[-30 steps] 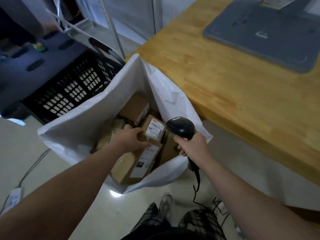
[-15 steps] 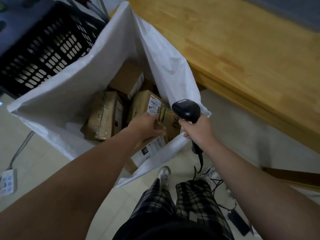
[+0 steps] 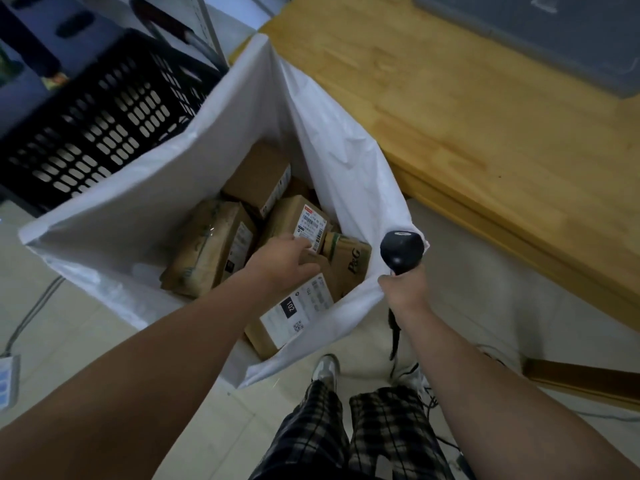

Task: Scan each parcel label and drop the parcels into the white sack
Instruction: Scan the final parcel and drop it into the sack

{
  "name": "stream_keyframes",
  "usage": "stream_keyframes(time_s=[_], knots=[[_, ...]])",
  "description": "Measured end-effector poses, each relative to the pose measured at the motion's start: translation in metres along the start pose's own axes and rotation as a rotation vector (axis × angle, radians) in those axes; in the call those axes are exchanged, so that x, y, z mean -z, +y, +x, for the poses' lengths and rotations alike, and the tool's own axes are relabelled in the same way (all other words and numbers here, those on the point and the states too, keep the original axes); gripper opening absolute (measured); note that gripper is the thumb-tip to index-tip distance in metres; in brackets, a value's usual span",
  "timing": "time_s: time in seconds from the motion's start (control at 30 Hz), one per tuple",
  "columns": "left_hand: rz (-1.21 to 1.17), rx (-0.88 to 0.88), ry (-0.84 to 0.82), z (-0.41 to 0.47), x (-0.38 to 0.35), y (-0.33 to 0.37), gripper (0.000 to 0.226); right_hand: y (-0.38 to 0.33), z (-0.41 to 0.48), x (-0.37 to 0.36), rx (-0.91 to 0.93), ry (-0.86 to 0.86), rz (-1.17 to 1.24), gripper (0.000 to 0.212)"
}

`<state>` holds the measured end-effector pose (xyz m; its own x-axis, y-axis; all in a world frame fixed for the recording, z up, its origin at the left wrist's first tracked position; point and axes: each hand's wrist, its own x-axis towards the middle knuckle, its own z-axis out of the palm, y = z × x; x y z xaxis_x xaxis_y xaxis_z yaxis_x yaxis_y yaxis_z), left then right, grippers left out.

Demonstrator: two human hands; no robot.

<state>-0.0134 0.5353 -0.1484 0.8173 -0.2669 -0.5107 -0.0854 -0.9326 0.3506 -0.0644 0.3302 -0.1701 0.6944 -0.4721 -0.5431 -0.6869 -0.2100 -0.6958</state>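
Parcel [image 3: 298, 308] — under left hand [image 3: 282, 261], near right hand [image 3: 403, 289]

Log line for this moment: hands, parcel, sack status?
left hand: rests on labelled parcel inside white sack | right hand: grips scanner by sack rim | sack: holds several parcels

Parcels [image 3: 211, 247] lie in the sack [image 3: 149, 202]; crate [image 3: 104, 126] behind left, table [image 3: 485, 133] right.
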Motion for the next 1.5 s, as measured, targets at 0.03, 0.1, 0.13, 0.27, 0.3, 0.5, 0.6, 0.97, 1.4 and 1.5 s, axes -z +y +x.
stream_keyframes(time_s=[0.03,0.1,0.13,0.27,0.3,0.5,0.6,0.97,1.4,1.5], knots=[[0.001,-0.006,0.01,-0.001,0.004,0.001,0.06,-0.006,-0.001,0.001,0.032,-0.011,0.017,0.018],[-0.031,-0.016,0.037,-0.003,0.016,0.004,0.059,-0.019,-0.008,0.004,0.135,-0.041,0.039,0.021],[-0.068,-0.017,0.057,-0.003,0.024,0.006,0.057,-0.022,-0.014,0.008,0.177,-0.053,0.051,0.021],[-0.053,-0.07,0.121,-0.002,0.049,0.018,0.052,-0.025,-0.024,0.041,0.262,0.024,0.048,0.015],[-0.031,-0.088,0.113,-0.002,0.051,0.024,0.052,-0.028,-0.024,0.051,0.289,0.054,0.022,0.018],[0.06,-0.191,0.128,0.003,0.053,0.069,0.042,-0.047,-0.018,0.085,0.346,0.011,-0.065,0.029],[0.117,-0.237,0.144,0.012,0.057,0.089,0.04,-0.047,-0.014,0.102,0.333,-0.019,-0.125,0.034],[0.234,-0.425,0.098,0.054,0.069,0.199,0.048,-0.056,0.016,0.19,0.308,0.062,0.14,0.044],[0.294,-0.583,0.082,0.149,0.061,0.437,0.048,-0.032,0.129,0.412,0.252,0.221,0.217,0.026],[0.278,-0.605,0.077,0.166,0.055,0.483,0.048,-0.027,0.152,0.455,0.266,0.286,0.224,0.023]])
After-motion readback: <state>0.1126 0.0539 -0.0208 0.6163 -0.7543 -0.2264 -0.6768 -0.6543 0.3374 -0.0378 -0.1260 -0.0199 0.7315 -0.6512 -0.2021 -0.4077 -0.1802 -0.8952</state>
